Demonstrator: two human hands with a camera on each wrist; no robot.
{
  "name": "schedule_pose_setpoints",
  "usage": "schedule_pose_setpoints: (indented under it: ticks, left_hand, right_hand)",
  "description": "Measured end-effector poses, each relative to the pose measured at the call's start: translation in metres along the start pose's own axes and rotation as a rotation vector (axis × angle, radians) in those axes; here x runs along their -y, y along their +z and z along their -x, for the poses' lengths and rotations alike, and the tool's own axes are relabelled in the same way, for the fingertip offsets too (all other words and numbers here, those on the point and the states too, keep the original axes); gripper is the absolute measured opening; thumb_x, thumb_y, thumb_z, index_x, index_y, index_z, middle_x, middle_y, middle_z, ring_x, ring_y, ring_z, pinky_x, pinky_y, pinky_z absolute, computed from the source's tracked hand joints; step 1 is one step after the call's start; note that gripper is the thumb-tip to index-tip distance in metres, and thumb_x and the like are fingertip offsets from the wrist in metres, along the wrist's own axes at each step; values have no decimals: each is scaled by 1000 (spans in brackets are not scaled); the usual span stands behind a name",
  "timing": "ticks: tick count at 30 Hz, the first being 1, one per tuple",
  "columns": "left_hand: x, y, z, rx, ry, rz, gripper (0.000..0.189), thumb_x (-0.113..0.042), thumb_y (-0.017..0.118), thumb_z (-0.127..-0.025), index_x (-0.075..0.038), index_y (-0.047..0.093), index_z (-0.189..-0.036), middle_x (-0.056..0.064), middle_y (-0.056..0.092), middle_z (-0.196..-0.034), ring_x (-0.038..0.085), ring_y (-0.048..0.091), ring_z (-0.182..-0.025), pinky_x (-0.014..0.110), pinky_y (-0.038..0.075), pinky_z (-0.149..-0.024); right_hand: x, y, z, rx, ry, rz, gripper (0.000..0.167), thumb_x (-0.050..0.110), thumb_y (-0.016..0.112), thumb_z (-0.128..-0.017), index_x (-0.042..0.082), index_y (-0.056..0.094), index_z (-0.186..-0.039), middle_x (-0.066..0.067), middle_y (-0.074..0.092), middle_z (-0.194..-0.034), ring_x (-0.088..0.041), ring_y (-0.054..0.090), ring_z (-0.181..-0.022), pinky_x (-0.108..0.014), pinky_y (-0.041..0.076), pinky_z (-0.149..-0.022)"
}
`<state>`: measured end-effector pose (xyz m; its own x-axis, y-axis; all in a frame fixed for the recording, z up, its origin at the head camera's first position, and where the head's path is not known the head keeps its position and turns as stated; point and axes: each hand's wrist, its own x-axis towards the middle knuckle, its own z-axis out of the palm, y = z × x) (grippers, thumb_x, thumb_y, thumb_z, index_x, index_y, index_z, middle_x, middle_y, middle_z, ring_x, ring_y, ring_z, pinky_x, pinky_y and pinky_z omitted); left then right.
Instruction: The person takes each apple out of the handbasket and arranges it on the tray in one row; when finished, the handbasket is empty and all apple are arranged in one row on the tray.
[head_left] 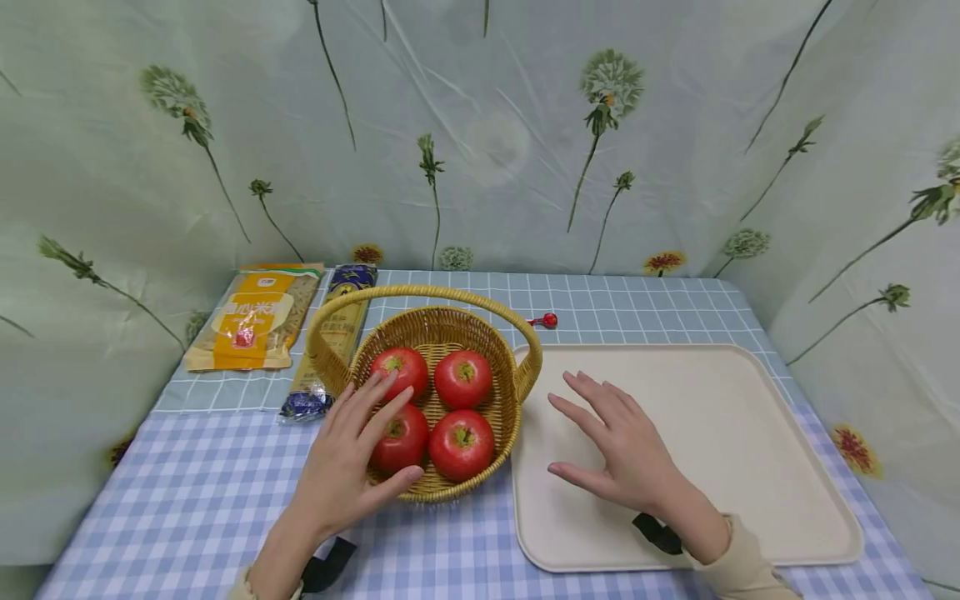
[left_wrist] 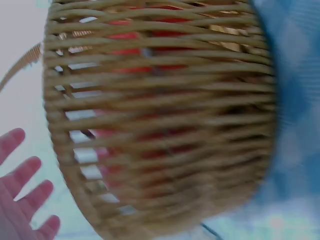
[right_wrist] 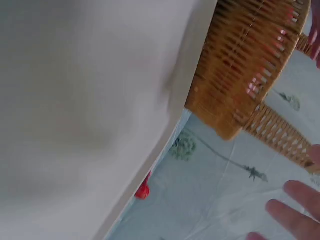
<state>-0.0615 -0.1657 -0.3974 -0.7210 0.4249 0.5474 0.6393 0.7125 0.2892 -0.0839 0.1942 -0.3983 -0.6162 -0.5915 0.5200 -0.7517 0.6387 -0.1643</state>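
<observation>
A woven wicker basket (head_left: 517,417) with a tall arched handle stands on the table and holds several red apples (head_left: 462,379). In the head view my left hand (head_left: 348,467), fingers spread, hovers over the basket's near left side and overlaps two of the apples. My right hand (head_left: 618,446) is held above the left part of a cream tray (head_left: 720,450), fingers apart and pointing towards the basket. Neither hand grips anything. The left wrist view looks at the side of the basket (left_wrist: 160,125), with red showing through the weave and left fingertips at the edge.
At the back left lie a yellow-labelled bag of grain (head_left: 251,321) and a long blue-and-gold packet (head_left: 341,329), partly behind the basket handle. A small red object (head_left: 549,320) sits behind the tray. Checked cloth (head_left: 210,483) covers the table, and a floral curtain (head_left: 495,150) hangs behind.
</observation>
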Motion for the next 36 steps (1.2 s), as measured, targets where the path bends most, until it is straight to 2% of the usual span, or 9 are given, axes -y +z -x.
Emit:
schedule_pose_setpoints:
  ticks: [3, 6, 10, 15, 19, 24, 31, 36]
  left_hand:
    - [3, 1, 12, -46, -44, 32, 74, -61, 53, -86, -12, 46, -141, 12, 37, -147, 34, 29, -135, 50, 16, -110]
    - [5, 4, 23, -33, -115, 42, 75, -53, 63, -83, -10, 44, -142, 13, 35, -148, 34, 26, -137, 50, 14, -110]
    - [4, 10, 35, 10, -198, 48, 85, -44, 72, -76, -10, 37, -146, 13, 27, -151, 34, 17, -139, 49, 8, -112]
    - [5, 14, 44, 35, -259, 37, 92, -46, 72, -76, -9, 30, -148, 13, 21, -154, 34, 10, -141, 47, 4, -112]
    - [8, 17, 48, 46, -294, 35, 96, -46, 73, -76, -7, 26, -150, 13, 19, -154, 33, 7, -142, 45, 3, -113]
    - [9, 21, 52, 54, -344, 66, 100, -42, 76, -75, -10, 20, -152, 12, 17, -155, 31, 5, -142, 41, 5, -113]
    - [10, 26, 56, 16, -356, 190, 100, -34, 79, -74, -10, 20, -152, 9, 16, -155, 34, 2, -142, 49, 7, -111]
    - [12, 30, 58, -3, -379, 251, 103, -30, 79, -73, -8, 17, -152, 7, 13, -155, 32, 0, -142, 53, 8, -110]
  right_hand:
    - [5, 4, -6, -144, -81, -89, 59, 53, 61, -86, 11, 60, -128, -11, 50, -136, -30, 50, -119, -46, 38, -95]
    - [10, 8, -13, -214, -129, -146, 53, 46, 63, -87, 9, 63, -124, -11, 55, -130, -28, 54, -113, -38, 41, -90]
    - [18, 14, -22, -227, -141, -207, 51, 43, 65, -86, 9, 63, -124, -11, 58, -126, -26, 56, -109, -36, 43, -89]
    - [28, 23, -33, -229, -151, -268, 50, 42, 65, -87, 8, 61, -124, -12, 59, -123, -26, 56, -108, -40, 46, -87]
    - [34, 28, -39, -229, -167, -313, 51, 41, 66, -87, 7, 60, -125, -10, 59, -123, -25, 57, -109, -39, 48, -88]
    - [41, 34, -46, -183, -160, -366, 52, 38, 68, -87, 7, 58, -127, -11, 58, -123, -25, 55, -112, -37, 46, -93]
    - [49, 39, -55, 2, -44, -390, 60, 46, 65, -87, 13, 51, -136, -11, 48, -137, -24, 49, -121, -43, 44, -95]
    - [54, 42, -62, 86, -4, -354, 64, 51, 63, -86, 15, 51, -137, -10, 48, -138, -23, 48, -122, -44, 44, -95]
